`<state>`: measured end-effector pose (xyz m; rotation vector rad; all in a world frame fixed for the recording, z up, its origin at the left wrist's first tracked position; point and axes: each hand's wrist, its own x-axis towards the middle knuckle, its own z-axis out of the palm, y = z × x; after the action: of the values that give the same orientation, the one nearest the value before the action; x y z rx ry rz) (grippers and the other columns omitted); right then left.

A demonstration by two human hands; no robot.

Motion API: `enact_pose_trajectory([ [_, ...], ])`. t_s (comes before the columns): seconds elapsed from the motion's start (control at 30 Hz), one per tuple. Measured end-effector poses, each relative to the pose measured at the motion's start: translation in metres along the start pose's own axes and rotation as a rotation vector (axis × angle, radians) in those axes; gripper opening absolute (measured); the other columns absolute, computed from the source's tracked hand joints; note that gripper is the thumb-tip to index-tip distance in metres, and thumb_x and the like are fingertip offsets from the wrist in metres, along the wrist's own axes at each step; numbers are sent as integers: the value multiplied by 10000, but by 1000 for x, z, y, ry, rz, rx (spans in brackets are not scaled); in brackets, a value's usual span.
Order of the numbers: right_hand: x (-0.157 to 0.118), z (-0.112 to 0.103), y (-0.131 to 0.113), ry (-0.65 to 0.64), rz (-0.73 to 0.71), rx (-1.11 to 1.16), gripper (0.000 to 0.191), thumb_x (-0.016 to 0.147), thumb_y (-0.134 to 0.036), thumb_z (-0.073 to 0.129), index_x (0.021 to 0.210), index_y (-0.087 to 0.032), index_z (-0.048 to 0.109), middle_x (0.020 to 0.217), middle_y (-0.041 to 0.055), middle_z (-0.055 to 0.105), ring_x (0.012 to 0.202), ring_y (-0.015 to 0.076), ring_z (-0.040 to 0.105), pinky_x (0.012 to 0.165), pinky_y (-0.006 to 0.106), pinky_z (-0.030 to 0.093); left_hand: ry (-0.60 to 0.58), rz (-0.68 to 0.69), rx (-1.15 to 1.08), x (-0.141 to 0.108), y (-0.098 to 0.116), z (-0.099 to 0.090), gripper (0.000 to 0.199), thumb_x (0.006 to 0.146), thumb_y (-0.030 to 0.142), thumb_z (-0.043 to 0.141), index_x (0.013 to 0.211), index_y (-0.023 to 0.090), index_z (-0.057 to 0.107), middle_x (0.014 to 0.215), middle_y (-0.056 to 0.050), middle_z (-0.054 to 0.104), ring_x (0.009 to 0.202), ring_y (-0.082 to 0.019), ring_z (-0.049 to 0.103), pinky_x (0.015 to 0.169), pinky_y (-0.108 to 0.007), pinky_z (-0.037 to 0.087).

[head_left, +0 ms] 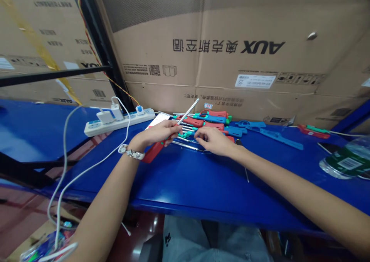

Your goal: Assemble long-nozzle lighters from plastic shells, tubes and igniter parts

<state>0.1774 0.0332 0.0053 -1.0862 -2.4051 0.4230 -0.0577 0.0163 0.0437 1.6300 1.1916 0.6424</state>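
Note:
My left hand (162, 132) is closed round a red lighter (153, 152), whose silver metal tube (189, 110) points up and away to the right. My right hand (212, 140) reaches over the pile of parts, its fingers bent; what they hold, if anything, is hidden. Several red and blue lighters lie behind both hands, among them a blue one (212, 118) and a red one (193, 121). Loose metal tubes (185, 145) with thin wires lie just in front of the pile, between the hands.
A white power strip (120, 122) with plugs and cables is at the left. Blue plastic pieces (277, 136), a red-green lighter (313, 131) and a bottle (347, 159) are at the right. A screwdriver (246, 171) lies by my right forearm. Cardboard (202, 73) stands behind the blue table (185, 188).

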Motion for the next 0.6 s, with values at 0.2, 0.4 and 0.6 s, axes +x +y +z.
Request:
enact_pose_trajectory([
  [0.2,40,5,-12,-123,-198,-377,209,932,-207,618,1097,-193,747,1065,127,695,1015,277,609,812,372,394,67,-49,136,-2,-7,-15,256,1003,284,518,763,195,520,599,41,425,420,-96,425,419,-233,365],
  [0.4,59,15,-23,-163,-159,-480,240,973,-276,583,1099,-192,769,1157,151,686,1118,315,581,870,407,387,116,-183,166,-5,-14,-33,218,992,248,492,781,196,503,614,41,423,408,-87,402,408,-230,333],
  [0.6,68,24,-22,-159,-83,-442,158,921,-276,661,865,-171,765,1055,158,690,1057,316,602,868,419,425,88,-96,229,-3,-17,-28,208,983,323,537,822,190,542,600,34,453,417,-92,424,423,-220,348],
])
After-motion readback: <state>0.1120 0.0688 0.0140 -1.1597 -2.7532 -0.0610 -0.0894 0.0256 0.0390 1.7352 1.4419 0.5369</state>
